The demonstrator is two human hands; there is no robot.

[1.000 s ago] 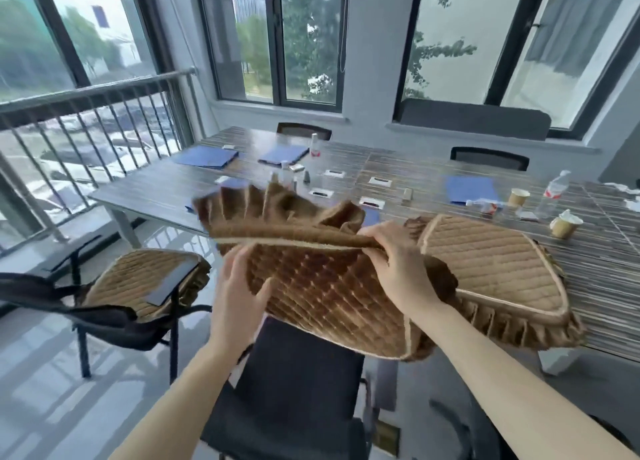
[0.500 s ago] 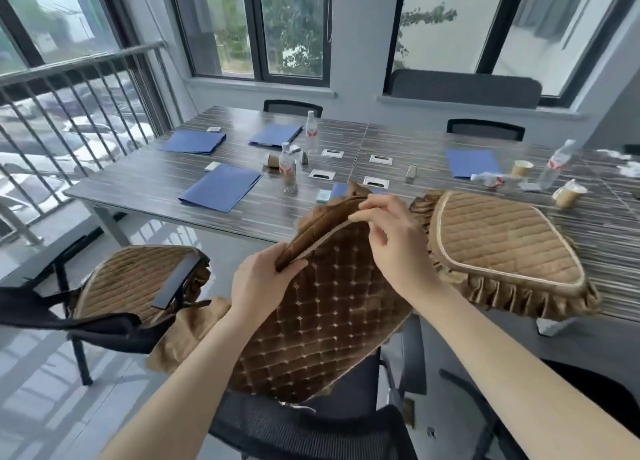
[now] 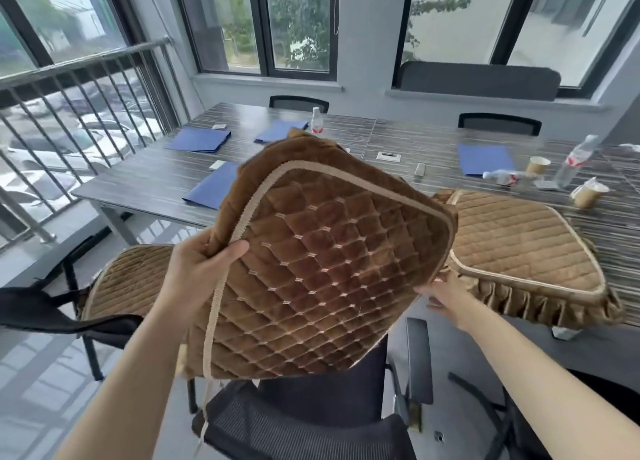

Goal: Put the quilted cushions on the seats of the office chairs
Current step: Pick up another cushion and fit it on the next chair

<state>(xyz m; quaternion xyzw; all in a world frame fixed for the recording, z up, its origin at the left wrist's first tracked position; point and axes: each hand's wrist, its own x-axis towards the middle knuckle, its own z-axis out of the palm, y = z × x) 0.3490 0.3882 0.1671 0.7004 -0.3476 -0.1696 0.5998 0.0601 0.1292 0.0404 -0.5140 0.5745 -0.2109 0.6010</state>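
The left hand (image 3: 201, 269) pinches the left edge of a brown quilted cushion (image 3: 322, 269), thumb on top over the pale piping, fingers hidden behind the fabric. The right hand (image 3: 441, 296) reaches under the cushion's right edge; its fingers are hidden there, so whether it grips cannot be told.

Half a second ago the cushion hung folded and low, both hands pinching its top edge close together. Now it is opened out flat and lifted, its diamond-stitched face tilted toward the camera, and the hands have moved apart to opposite sides. It is held in the air above the black mesh chair (image 3: 311, 421) just below, not touching the seat.

A second cushion (image 3: 519, 248), lighter brown with a ruffled skirt, lies on the near edge of the desk (image 3: 145, 182), to the right, its ruffle hanging over the edge, as before. A third cushion (image 3: 128, 279) lies on the seat of a chair at the left, partly behind the left hand.

Farther back on the desk are blue folders (image 3: 199, 140), water bottles (image 3: 575, 165) and paper cups (image 3: 537, 165). Two more chairs (image 3: 498, 123) stand at the far edge, below the windows.
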